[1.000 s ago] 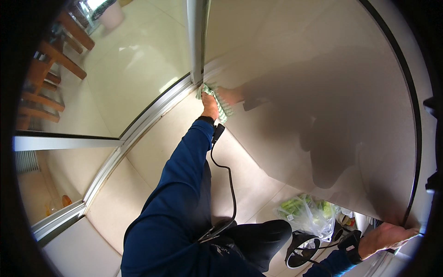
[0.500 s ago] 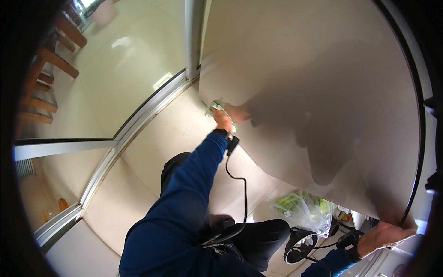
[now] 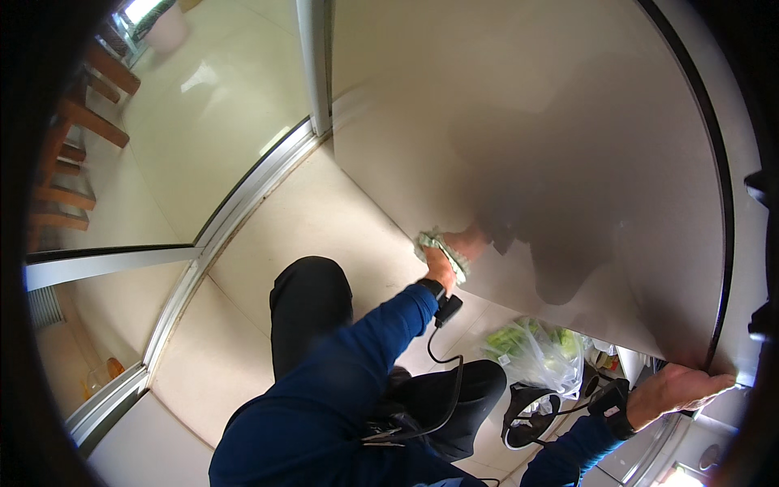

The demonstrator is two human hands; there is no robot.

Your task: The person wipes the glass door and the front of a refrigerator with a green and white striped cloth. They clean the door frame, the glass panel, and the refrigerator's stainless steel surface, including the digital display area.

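Observation:
A large glossy taupe door panel (image 3: pixel 519 122) fills the upper right and mirrors my arms. My left hand (image 3: pixel 438 265) is closed on a crumpled pale green-and-white cloth (image 3: pixel 442 246), pressed against the panel near its lower edge. At the lower right, my right hand (image 3: pixel 675 395) grips the panel's edge beside a dark seal strip (image 3: pixel 725 235); some of its fingers are hidden. Both wrists carry black straps with small devices, and a cable (image 3: pixel 461 381) runs from the left one.
A clear plastic bag of green vegetables (image 3: pixel 531 353) lies on the floor under the panel, beside a black-and-white ring-shaped thing (image 3: pixel 527 415). A metal-framed glass sliding door (image 3: pixel 258 174) stands at left, with wooden furniture legs (image 3: pixel 93 122) beyond. My bent knees are below.
My left hand has moved the cloth right and nearer to me along the panel's lower edge. My right hand stays at the panel's edge. The view has shifted slightly.

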